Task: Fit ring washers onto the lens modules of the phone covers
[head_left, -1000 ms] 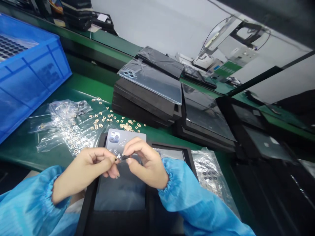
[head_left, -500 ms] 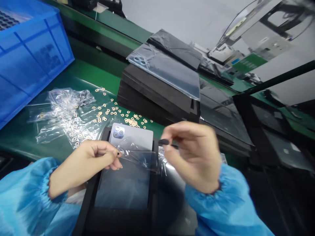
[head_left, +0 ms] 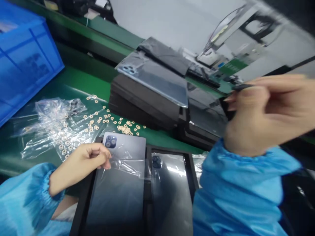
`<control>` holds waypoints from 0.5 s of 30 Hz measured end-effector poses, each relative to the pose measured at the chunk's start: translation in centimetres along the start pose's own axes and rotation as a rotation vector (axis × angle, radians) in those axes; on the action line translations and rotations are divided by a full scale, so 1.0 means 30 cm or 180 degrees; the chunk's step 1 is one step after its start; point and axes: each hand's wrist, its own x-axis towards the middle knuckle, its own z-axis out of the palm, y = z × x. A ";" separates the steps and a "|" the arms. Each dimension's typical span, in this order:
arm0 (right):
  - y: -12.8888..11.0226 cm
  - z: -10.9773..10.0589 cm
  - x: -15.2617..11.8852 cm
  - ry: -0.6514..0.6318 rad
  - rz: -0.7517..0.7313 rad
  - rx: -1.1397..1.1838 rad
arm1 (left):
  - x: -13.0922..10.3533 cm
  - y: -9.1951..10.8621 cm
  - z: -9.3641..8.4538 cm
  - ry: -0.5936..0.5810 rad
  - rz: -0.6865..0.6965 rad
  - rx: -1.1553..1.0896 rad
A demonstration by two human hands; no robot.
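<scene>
My left hand (head_left: pixel 92 159) is closed in a pinch at the edge of a clear plastic film (head_left: pixel 129 167). That film lies across a grey tablet-like panel (head_left: pixel 119 193) with a camera cluster, set in a black foam tray (head_left: pixel 86 209). Raised at the right, my right hand (head_left: pixel 273 108) pinches a small black object (head_left: pixel 242 87), whose kind the motion blur hides. Below and left of that hand, a second dark panel (head_left: pixel 171 193) under clear film rests in another black frame.
Small gold ring-shaped tabs (head_left: pixel 125 129) lie scattered on the green table beside crumpled clear bags (head_left: pixel 52 113). Behind them stands a stack of black foam trays (head_left: pixel 145 100) topped by a wrapped panel (head_left: pixel 157 82). A blue crate (head_left: pixel 27 62) occupies the left side.
My right hand has moved up and right, away from the film, carrying the black object. The small black dot at my left fingertips no longer shows. My left hand stays at the film.
</scene>
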 end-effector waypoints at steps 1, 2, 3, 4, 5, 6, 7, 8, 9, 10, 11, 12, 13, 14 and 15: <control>-0.010 0.006 0.009 0.0049 -0.0300 -0.0100 | 0.006 -0.008 -0.005 0.0023 0.0119 0.0102; -0.020 0.012 0.020 0.0072 -0.0546 -0.0183 | 0.012 -0.018 -0.011 0.0055 0.0248 0.0219; -0.027 0.020 0.034 0.0087 -0.0691 -0.0230 | 0.021 -0.031 -0.017 0.0098 0.0344 0.0328; -0.030 0.027 0.053 0.0115 -0.0700 -0.0229 | 0.033 -0.047 -0.023 0.0110 0.0418 0.0452; -0.029 0.034 0.078 0.0139 -0.0670 -0.0205 | 0.047 -0.063 -0.030 0.0176 0.0469 0.0527; -0.025 0.040 0.108 0.0178 -0.0639 -0.0165 | 0.063 -0.079 -0.036 0.0249 0.0508 0.0592; -0.019 0.043 0.141 0.0242 -0.0649 -0.0113 | 0.079 -0.094 -0.041 0.0269 0.0523 0.0660; -0.012 0.045 0.177 0.0339 -0.0690 -0.0071 | 0.092 -0.105 -0.045 0.0283 0.0505 0.0692; -0.006 0.046 0.213 0.0469 -0.0746 -0.0061 | 0.103 -0.114 -0.048 0.0280 0.0488 0.0687; 0.000 0.045 0.248 0.0595 -0.0803 -0.0114 | 0.109 -0.118 -0.051 0.0271 0.0485 0.0653; 0.007 0.046 0.281 0.0707 -0.0856 -0.0223 | 0.110 -0.119 -0.052 0.0251 0.0498 0.0593; 0.014 0.047 0.312 0.0788 -0.0894 -0.0368 | 0.109 -0.117 -0.053 0.0235 0.0526 0.0514; 0.024 0.050 0.341 0.0833 -0.0916 -0.0524 | 0.106 -0.112 -0.055 0.0216 0.0556 0.0433; 0.037 0.055 0.368 0.0859 -0.0922 -0.0664 | 0.101 -0.105 -0.056 0.0193 0.0576 0.0361; 0.054 0.060 0.393 0.0883 -0.0922 -0.0766 | 0.096 -0.097 -0.057 0.0168 0.0582 0.0301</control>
